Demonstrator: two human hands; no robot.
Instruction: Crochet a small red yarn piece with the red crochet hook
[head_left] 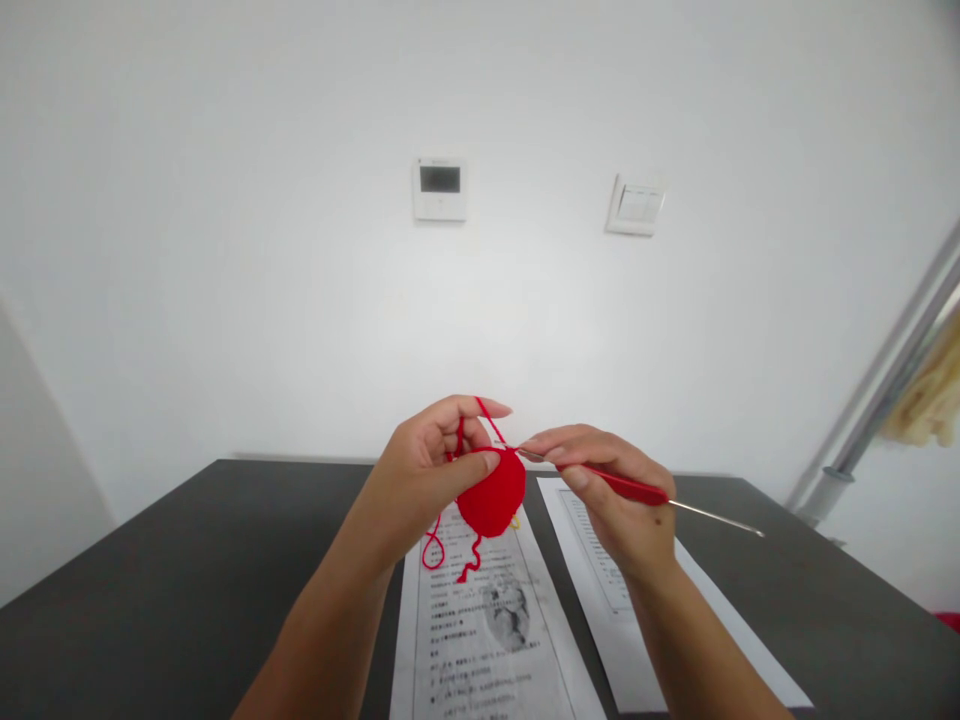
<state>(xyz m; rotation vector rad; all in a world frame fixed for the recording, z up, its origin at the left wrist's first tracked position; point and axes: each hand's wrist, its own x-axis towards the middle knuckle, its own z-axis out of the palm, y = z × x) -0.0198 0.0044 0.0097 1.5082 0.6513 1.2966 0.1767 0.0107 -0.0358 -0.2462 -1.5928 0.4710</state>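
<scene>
Fingers: on the left hand (439,440), the disc is being pinched beneath the thumb while the index finger is being held out with yarn across it; on the right hand (622,500), they are being closed on the hook's grip.
Wall: white, it is being seen behind everything.
Table: its dark top (187,590) is being partly covered by two sheets.
Pole: grey (900,370), it is being seen slanting at the far right.
Left sheet: print and a grey picture are being shown on it (427,695), below the disc.
Right sheet: it (645,690) is being partly hidden by the right hand and forearm.
Cloth: yellowish (930,390), it is being seen beside the pole.
Panel: white with a dark screen (440,200), it is being borne by the wall.
Switch: it (639,205) is being borne right of the panel.
Hook: its red grip (634,488) is being held aslant, one metal end being brought to the disc's upper edge.
Disc: red (491,500), it is being held up between the hands.
Yarn: red (490,418), it is being led from the index finger to the disc; a loop and a crinkled end are being left hanging.
Marker: yellow (515,522), it is being seen at the disc's lower right edge.
</scene>
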